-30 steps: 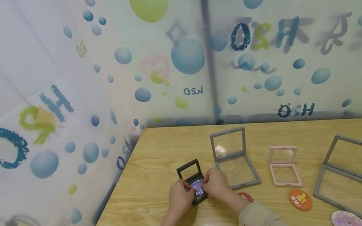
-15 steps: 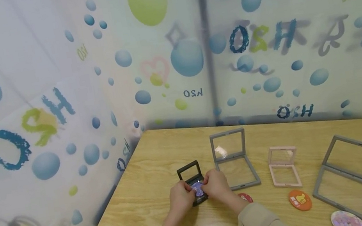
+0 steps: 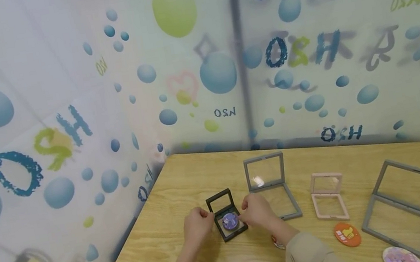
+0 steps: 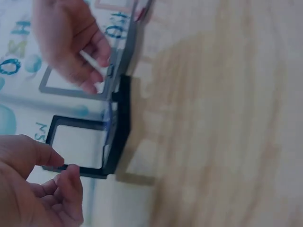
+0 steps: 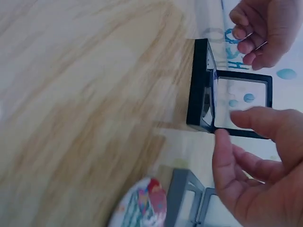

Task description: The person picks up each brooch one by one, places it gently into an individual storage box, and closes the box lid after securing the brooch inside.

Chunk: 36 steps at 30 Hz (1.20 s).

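badge (image 3: 230,221) in case (image 3: 236,235) | case between left hand (image 3: 198,225), right hand (image 3: 258,211) | frames (image 3: 402,204) farther right

The black frame (image 3: 224,210) looks matt plastic, the purple badge (image 3: 230,221) glossy.

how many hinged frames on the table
4: a black frame between the left hand and right hand, a smaller grey frame partly behind the latter, a pink frame farther right, and a larger grey frame rightmost; others may be unseen.
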Available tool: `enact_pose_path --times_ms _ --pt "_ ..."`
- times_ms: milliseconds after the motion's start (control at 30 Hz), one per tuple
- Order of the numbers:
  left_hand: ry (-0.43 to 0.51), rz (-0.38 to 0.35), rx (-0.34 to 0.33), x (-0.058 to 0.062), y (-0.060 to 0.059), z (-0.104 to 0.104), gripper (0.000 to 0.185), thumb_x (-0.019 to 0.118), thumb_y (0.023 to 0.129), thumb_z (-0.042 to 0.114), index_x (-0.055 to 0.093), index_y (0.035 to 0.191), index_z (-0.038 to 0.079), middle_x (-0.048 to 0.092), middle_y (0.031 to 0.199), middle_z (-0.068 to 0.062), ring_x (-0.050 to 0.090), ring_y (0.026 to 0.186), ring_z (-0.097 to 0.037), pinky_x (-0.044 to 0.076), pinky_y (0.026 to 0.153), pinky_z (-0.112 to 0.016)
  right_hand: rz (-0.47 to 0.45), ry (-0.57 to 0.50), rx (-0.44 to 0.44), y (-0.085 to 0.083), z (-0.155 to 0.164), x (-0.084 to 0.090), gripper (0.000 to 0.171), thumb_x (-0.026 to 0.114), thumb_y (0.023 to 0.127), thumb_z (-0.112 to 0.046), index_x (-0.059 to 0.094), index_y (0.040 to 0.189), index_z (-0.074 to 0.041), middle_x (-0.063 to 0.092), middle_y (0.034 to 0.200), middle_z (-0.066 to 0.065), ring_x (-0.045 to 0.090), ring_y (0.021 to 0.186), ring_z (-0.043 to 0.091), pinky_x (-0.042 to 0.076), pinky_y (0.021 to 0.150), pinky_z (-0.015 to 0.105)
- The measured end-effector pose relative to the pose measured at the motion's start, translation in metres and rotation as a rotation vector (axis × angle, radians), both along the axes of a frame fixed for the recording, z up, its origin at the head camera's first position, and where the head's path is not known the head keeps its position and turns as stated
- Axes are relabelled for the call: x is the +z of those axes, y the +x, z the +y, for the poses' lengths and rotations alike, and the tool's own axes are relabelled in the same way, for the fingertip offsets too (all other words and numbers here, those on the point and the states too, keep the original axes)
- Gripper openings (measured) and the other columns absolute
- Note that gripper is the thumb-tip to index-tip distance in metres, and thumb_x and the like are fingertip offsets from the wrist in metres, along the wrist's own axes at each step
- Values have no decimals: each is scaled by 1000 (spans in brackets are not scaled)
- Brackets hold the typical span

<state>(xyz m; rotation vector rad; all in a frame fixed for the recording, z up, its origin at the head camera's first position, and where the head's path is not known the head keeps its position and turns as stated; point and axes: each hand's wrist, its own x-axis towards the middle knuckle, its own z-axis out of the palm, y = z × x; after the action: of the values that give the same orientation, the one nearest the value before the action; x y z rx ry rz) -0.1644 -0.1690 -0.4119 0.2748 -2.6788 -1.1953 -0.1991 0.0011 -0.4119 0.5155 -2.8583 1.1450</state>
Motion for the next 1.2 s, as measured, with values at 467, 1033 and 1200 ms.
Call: enact_pose_path --times_ms 467,1033,1200 --pt "265 -171 -4 12 -19 -15 57 37 93 47 51 106 -7 63 77 -13 60 64 -20 47 58 -35 8 287 32 14 2 -11 48 84 48 -34 58 76 -6 49 81 7 44 79 27 39 68 44" --pt "236 -175 4 11 -20 -6 38 48 91 34 56 87 -2 65 69 -9 63 58 -21 43 49 -29 3 239 27 17 1 -12 37 81 59 -28 65 84 -6 50 80 5 43 79 24 33 64 43" --pt "267 -165 -5 10 -18 -5 36 48 91 33 56 87 -2 65 69 -11 63 59 -22 46 54 -32 8 232 21 16 2 -13 33 81 58 -27 65 80 -8 51 79 4 43 77 23 32 63 42"
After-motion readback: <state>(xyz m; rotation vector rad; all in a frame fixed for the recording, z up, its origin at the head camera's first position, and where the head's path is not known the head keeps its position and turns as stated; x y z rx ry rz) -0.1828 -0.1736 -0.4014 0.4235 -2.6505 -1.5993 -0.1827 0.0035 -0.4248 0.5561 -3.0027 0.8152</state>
